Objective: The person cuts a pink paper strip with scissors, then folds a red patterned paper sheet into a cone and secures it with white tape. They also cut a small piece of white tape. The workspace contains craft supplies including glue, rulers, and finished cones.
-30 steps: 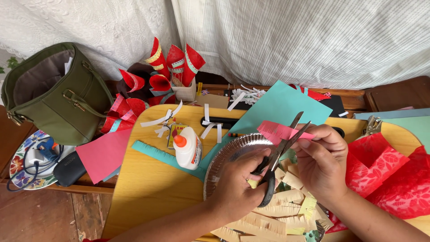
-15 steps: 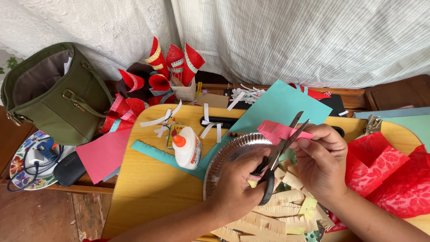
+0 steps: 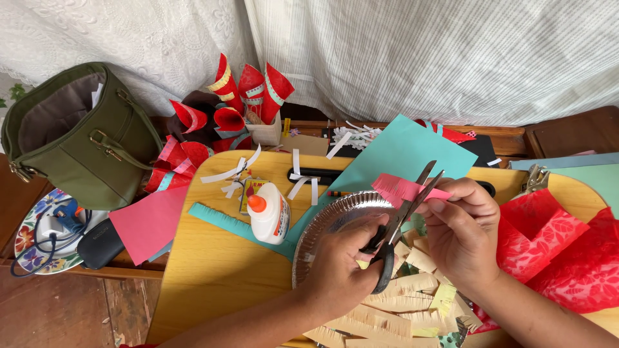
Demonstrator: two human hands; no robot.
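At the far left an olive green bag [image 3: 80, 132] sits open beside the table, with a flowered plate [image 3: 29, 248] below it holding a glue gun [image 3: 64, 212] and its dark cord. A pink sheet of paper [image 3: 149, 222] hangs over the edge of the yellow wooden table [image 3: 213, 283]. Behind it stand red paper cones [image 3: 248, 84] with trimmed bands, against the white curtain. On the table lies a teal fringed strip [image 3: 222, 219], and just beside it a white glue bottle [image 3: 269, 216] with an orange cap lies on its side. White paper slips [image 3: 303, 177] are scattered near the back.

Further right, a silver foil plate [image 3: 329, 225] rests partly under the left hand [image 3: 338, 270], which is closed around the handles of black scissors [image 3: 400, 222]. The blades stand slightly apart and point up toward a pink fringed paper strip [image 3: 400, 188]. The right hand [image 3: 461, 235] pinches that strip between thumb and fingers, holding it up above the plate, with a large teal sheet [image 3: 400, 151] behind. Under both hands lies a heap of cream fringed strips [image 3: 387, 316]. At the far right, red patterned paper [image 3: 561, 258] is spread over the table's edge.
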